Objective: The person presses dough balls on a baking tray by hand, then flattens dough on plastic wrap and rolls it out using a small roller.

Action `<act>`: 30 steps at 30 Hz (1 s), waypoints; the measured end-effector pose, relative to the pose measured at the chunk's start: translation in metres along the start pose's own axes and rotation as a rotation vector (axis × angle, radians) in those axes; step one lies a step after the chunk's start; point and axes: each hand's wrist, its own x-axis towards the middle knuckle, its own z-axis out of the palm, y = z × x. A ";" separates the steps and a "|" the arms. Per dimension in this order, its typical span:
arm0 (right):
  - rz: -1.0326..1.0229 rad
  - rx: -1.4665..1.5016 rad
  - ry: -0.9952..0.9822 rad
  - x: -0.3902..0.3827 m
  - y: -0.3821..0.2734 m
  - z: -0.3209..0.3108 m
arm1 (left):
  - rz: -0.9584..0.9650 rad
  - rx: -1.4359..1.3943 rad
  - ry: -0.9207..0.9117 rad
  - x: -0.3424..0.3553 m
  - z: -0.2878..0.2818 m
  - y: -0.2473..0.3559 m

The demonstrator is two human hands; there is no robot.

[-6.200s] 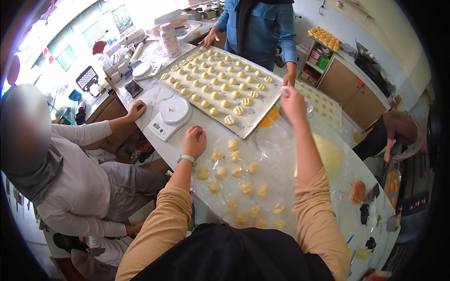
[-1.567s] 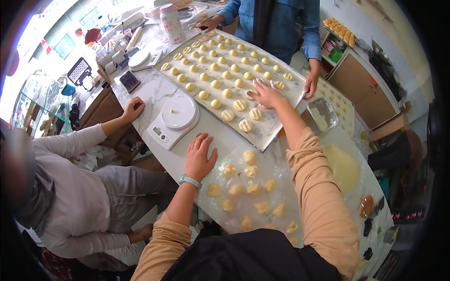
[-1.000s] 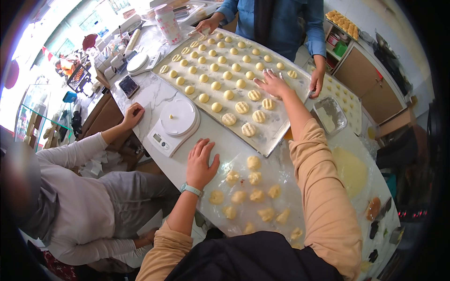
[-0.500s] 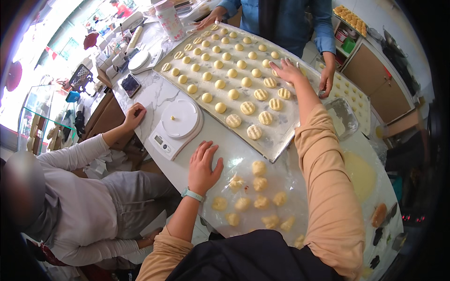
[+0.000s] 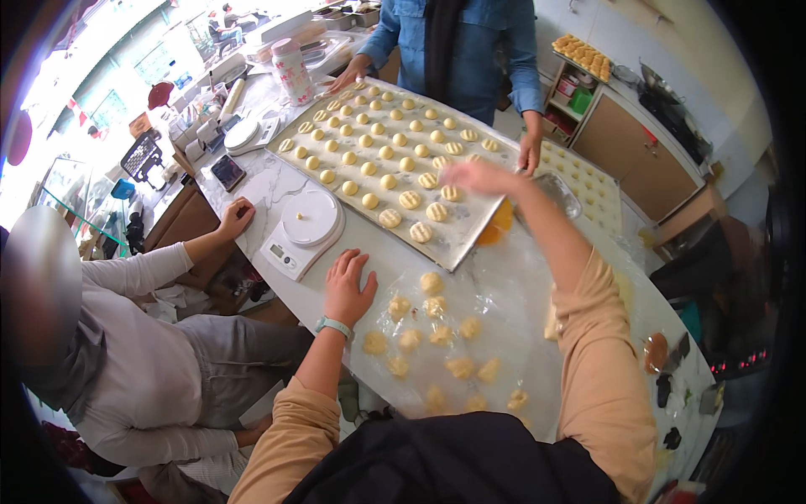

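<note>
My left hand (image 5: 348,287) lies flat and open on the white counter, at the left edge of a clear plastic sheet (image 5: 504,323) that carries several pale dough pieces (image 5: 431,283). My right hand (image 5: 470,175) is stretched out, blurred, over the near right part of a metal baking tray (image 5: 457,248) filled with rows of dough rounds (image 5: 388,181). Whether it holds anything is unclear. The rounds nearest me are ridged (image 5: 421,231).
A white kitchen scale (image 5: 304,232) stands left of the tray. A seated person in grey reaches a hand (image 5: 236,217) onto the counter at left. A person in a blue shirt (image 5: 470,42) stands beyond the tray with both hands on the table. A phone (image 5: 227,172) lies further left.
My right hand has moved back toward the tray's near right corner. More rounds in the near rows now show ridges. My left hand stays on the counter.
</note>
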 end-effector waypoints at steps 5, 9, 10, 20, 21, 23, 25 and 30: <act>0.056 -0.205 -0.048 -0.093 -0.006 0.119 | 0.032 -0.011 0.006 0.005 0.010 0.001; 0.000 -0.349 0.319 -0.115 -0.016 0.100 | 0.011 -0.014 -0.003 -0.001 0.005 0.000; 0.140 -0.263 0.490 -0.120 -0.024 0.080 | -0.001 -0.008 0.008 -0.003 0.004 -0.003; 0.743 -0.501 0.367 -0.116 0.111 0.003 | -0.002 -0.033 0.006 0.001 0.010 0.000; 0.732 -0.543 0.410 -0.112 0.122 0.007 | 0.008 -0.042 0.001 0.003 0.011 0.003; 0.730 -0.568 0.384 -0.103 0.116 0.005 | -0.012 -0.029 0.005 0.003 0.006 0.003; 0.734 -0.597 0.376 -0.106 0.104 -0.005 | -0.014 -0.021 0.016 0.002 0.005 0.000; 0.543 -0.671 0.507 -0.111 0.020 -0.015 | -0.043 -0.047 0.014 0.000 0.004 -0.003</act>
